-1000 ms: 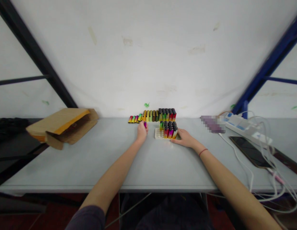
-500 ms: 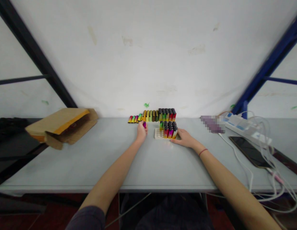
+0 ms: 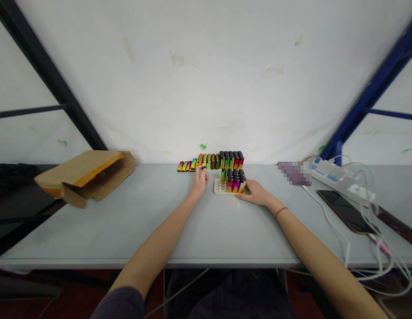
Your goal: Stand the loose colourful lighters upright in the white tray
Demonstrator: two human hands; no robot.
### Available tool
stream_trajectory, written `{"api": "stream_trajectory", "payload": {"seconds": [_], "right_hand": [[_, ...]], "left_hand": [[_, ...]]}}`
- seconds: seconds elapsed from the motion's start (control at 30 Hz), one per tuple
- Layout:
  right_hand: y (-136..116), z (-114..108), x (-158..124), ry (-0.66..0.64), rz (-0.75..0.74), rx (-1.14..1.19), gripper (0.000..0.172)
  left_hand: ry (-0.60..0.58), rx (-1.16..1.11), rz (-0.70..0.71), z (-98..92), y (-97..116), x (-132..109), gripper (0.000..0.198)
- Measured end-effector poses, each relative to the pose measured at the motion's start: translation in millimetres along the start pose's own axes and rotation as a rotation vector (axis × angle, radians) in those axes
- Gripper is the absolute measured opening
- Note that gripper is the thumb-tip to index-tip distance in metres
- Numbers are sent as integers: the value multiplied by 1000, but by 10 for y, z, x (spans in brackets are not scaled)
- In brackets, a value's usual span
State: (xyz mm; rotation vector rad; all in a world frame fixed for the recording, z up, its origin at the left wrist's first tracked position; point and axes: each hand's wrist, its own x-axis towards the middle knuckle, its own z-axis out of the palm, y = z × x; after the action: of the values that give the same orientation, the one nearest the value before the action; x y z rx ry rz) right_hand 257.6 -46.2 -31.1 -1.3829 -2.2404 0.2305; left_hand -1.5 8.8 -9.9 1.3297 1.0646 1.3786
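Observation:
My left hand [image 3: 199,180] is closed around a lighter [image 3: 203,168]; only its dark top shows above the fingers. Just right of it stands a white tray [image 3: 220,191] with round holes. Upright colourful lighters [image 3: 233,184] with black tops fill its right part and one spot at the back left, while holes show at the front left. Gripping the tray's right end, my right hand [image 3: 255,192] has its thumb at the front corner and its fingers along the side, partly hidden by lighters.
Behind the tray stand a block of black-topped lighters [image 3: 231,160] and yellowish and dark pieces [image 3: 209,161]. Several lighters [image 3: 186,166] lie to their left. An open cardboard box [image 3: 86,173] is far left; a phone [image 3: 345,210], power strip [image 3: 342,179] and white cables [image 3: 328,221] lie right.
My left hand has moved slightly right towards the tray and turned, so the lighter's dark top now shows instead of its purple body. My right hand keeps its place on the tray.

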Motion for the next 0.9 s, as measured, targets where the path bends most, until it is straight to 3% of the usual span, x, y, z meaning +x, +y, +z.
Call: {"api": "stream_trajectory", "payload": {"seconds": [0.13,0.23,0.43,0.73,0.9], "right_hand": [[2,-5,3,-14,3,2,54],[-5,-13,2,-25,2,-1,54],[-5,-11,1,-25,2,14,54],[9,6,-3,6,-1,25,55],[-7,-4,-8,14,-5,16,54]], "left_hand": [[-39,297,385,35,-5,-45,24],[-138,404,518,49,-18,-63,31],[-301,404,493,70,-64,-90,36],[-319,436,388,103,-4,-137,34],[-288,651,559,95,49,-142,32]]}}
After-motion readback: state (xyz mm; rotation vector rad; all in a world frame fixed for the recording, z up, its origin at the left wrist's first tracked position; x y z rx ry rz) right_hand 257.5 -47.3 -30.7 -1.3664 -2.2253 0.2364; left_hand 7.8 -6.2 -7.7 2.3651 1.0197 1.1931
